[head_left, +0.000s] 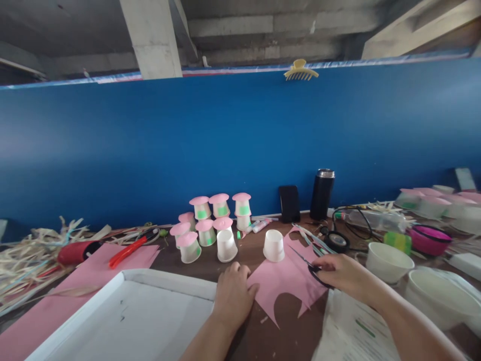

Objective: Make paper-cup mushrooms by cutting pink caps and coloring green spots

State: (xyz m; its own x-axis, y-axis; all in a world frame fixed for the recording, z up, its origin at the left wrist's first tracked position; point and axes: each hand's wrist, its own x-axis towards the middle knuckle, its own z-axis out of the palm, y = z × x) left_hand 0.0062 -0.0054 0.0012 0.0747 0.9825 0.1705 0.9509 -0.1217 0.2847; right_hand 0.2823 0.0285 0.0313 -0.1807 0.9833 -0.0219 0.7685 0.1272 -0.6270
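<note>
a tall blue panel (225,140) spans the background behind a dark brown counter (259,346). on the counter, at the lower left, lies a shallow white tray (158,311), with a large sheet of pink paper (37,321) beyond its left side. in the middle, to the right of the tray, lies a cut pink sheet (270,281), ragged along its edges, with a rounded notch in the side nearest the person.

the right hand (336,271) is over the right edge of the cut sheet, its fingers closed around scissors. the left hand (233,291) rests palm down between tray and cut sheet, its thumb at the sheet's left edge; whether the fingers pinch the paper cannot be told. behind the left hand stands a cluster of cups (206,234), most topped with pink discs and marked with green. a black flask (322,195) stands upright near the panel, and just left of it a black phone (289,204) leans there.

the scissors (314,269) point up and left across the cut sheet. smallest, a single white cup (274,245) stands upside down at the sheet's upper left edge.
</note>
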